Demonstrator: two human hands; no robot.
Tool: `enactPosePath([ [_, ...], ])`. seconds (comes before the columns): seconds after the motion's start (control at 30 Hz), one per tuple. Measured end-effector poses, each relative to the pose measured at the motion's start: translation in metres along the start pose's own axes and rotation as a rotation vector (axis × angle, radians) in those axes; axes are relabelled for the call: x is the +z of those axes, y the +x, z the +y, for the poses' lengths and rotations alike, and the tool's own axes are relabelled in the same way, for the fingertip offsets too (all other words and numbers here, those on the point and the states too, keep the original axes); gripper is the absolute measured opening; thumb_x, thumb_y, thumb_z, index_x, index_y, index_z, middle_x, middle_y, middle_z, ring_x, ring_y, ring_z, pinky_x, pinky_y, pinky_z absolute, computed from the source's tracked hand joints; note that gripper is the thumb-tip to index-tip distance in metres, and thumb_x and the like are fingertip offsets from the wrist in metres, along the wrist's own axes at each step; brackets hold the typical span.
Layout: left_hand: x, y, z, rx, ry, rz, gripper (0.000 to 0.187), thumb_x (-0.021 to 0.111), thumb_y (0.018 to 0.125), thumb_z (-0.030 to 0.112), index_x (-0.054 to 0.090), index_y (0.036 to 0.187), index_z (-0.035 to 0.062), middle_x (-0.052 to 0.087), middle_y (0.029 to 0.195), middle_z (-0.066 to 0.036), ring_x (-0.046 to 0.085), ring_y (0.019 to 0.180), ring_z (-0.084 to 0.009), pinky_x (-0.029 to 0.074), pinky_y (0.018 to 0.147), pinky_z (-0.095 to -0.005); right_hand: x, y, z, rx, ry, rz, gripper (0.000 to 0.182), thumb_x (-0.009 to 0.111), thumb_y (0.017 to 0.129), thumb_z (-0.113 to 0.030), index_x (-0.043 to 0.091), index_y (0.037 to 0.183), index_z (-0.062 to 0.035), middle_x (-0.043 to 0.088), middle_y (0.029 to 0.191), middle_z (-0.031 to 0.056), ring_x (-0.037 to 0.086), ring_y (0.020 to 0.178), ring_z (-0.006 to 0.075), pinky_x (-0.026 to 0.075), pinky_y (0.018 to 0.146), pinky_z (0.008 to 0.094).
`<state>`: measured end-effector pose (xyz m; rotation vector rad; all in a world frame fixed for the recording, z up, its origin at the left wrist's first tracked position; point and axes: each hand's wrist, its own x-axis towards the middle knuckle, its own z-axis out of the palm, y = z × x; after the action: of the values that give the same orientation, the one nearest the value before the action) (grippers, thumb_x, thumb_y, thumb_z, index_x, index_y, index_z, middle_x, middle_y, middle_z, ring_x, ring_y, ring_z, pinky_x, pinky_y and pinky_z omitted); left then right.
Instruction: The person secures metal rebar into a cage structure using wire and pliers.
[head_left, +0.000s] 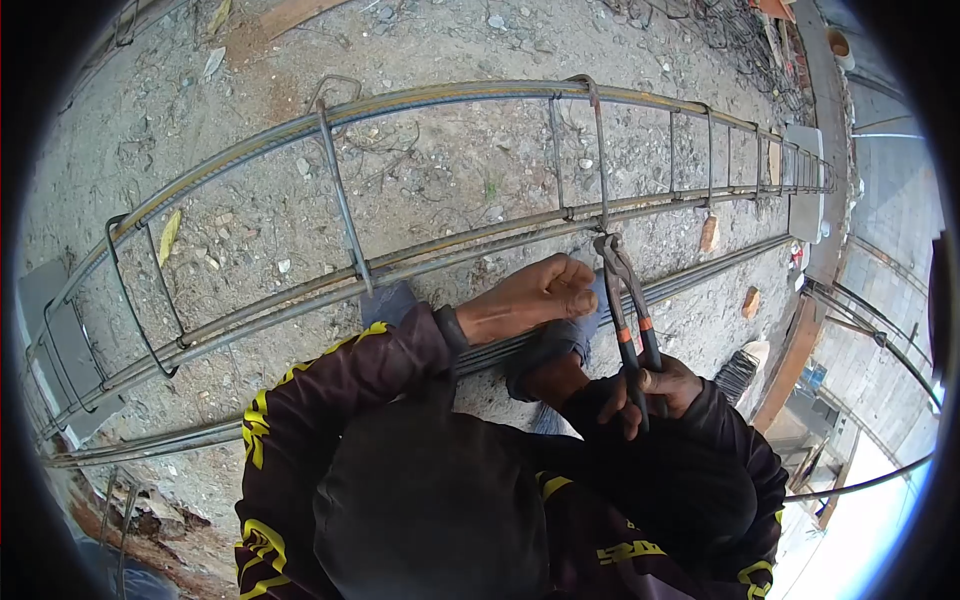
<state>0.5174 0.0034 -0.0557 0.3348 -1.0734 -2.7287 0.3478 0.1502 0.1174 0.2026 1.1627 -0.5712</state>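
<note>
My right hand (668, 388) is wrapped around the handles of a pair of end-cutting pincers (624, 334) with dark grips and orange bands. The pincer jaws meet the lower bars of a long rebar cage (450, 95), where a bent steel stirrup (600, 150) crosses them. Left of the pincers, my left hand (548, 297) is closed, fingers curled and thumb pressed against them. Whatever it may hold is hidden or too small to make out. Another stirrup (341, 200) stands tilted farther left along the cage.
Grey blocks (805, 205) support the cage at its far right and left ends. Loose straight bars (690, 278) lie on the ground near my feet. Brick pieces (709, 234) and stones are scattered over the dirt. A wooden plank (790, 365) lies at the right.
</note>
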Motion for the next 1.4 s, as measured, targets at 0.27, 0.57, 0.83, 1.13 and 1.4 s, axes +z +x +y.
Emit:
enactPosePath([
  [0.27, 0.068, 0.041, 0.015, -0.019, -0.549, 0.063, 0.047, 0.058, 0.099, 0.048, 0.059, 0.118, 0.0044, 0.066, 0.122, -0.012, 0.061, 0.113, -0.0186, 0.047, 0.096, -0.0375, 0.005, -0.005, -0.013, -0.189, -0.395, 0.307, 0.053, 0.073, 0.075, 0.005, 0.050, 0.123, 0.0018, 0.063, 0.092, 0.0125, 0.070, 0.073, 0.0231, 0.058, 0.064, 0.0349],
  [0.57, 0.065, 0.047, 0.007, 0.066, -0.358, -0.026, 0.060, 0.057, 0.100, 0.040, 0.045, 0.139, -0.0043, 0.059, 0.132, -0.013, 0.056, 0.114, -0.0168, 0.044, 0.099, -0.0336, 0.003, -0.018, -0.015, -0.586, -1.165, 0.692, 0.040, 0.055, 0.089, -0.010, 0.054, 0.125, 0.0058, 0.068, 0.096, 0.0151, 0.069, 0.076, 0.0228, 0.056, 0.064, 0.0320],
  [0.83, 0.043, 0.022, 0.012, 0.125, -0.438, -0.225, 0.052, 0.046, 0.106, 0.026, 0.031, 0.147, -0.0020, 0.053, 0.136, -0.016, 0.052, 0.128, -0.0271, 0.043, 0.107, -0.0409, -0.038, 0.000, 0.007, -0.219, -0.362, -0.078, 0.044, 0.079, 0.085, -0.020, 0.060, 0.115, 0.0072, 0.069, 0.079, 0.0135, 0.069, 0.068, 0.0205, 0.055, 0.059, 0.0302],
  [1.13, 0.031, 0.006, 0.057, 0.191, -0.615, -0.300, 0.053, 0.045, 0.105, 0.016, 0.026, 0.151, -0.0010, 0.043, 0.148, -0.023, 0.050, 0.133, -0.0334, 0.044, 0.109, -0.0468, -0.034, 0.003, -0.016, -0.245, -0.200, -0.140, 0.047, 0.075, 0.088, -0.026, 0.061, 0.119, 0.0077, 0.070, 0.085, 0.0167, 0.071, 0.068, 0.0193, 0.050, 0.049, 0.0211],
  [1.4, 0.028, -0.003, 0.052, 0.168, -0.560, 0.006, 0.029, 0.047, 0.105, 0.019, 0.054, 0.125, -0.0008, 0.056, 0.135, -0.025, 0.061, 0.121, -0.0325, 0.055, 0.098, -0.0442, -0.022, 0.026, -0.024, -0.241, -0.064, -0.375, 0.042, 0.063, 0.096, -0.021, 0.057, 0.125, 0.0084, 0.071, 0.089, 0.0226, 0.074, 0.073, 0.0286, 0.057, 0.045, 0.0263],
])
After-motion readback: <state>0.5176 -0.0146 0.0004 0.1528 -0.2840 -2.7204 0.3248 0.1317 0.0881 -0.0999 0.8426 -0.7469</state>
